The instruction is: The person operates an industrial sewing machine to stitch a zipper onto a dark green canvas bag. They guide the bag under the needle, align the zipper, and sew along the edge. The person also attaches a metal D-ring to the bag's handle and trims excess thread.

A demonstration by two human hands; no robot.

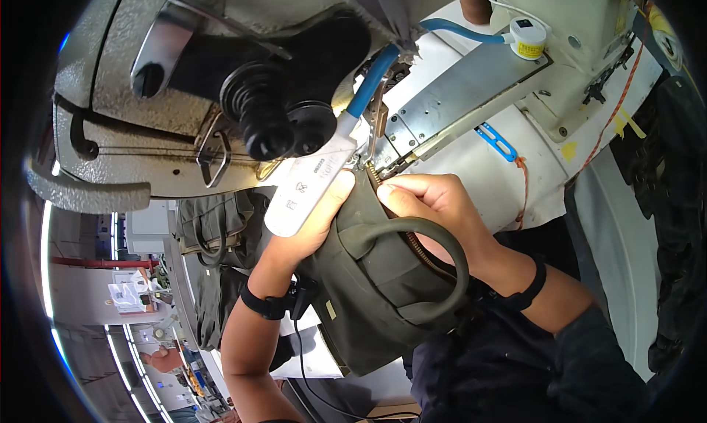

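A dark olive fabric bag (346,276) with a rounded carry handle (453,250) and a brass-toothed zipper (420,250) lies across my lap side, its top end under the sewing machine's needle area (368,154). My right hand (434,202) pinches the bag's edge by the zipper end, thumb on top. On the other side of that end, my left hand (324,220) grips the bag with its thumb along the fabric. A white lamp head (309,187) on a blue flexible neck hides part of the left hand. Its lower fingers are out of sight.
The sewing machine's head (125,128) fills the upper left. A steel bed plate (464,92) runs right, with a blue thread snipper (497,142) on a cord nearby. More olive bags (213,228) are stacked at left. Another person (163,359) is far off at lower left.
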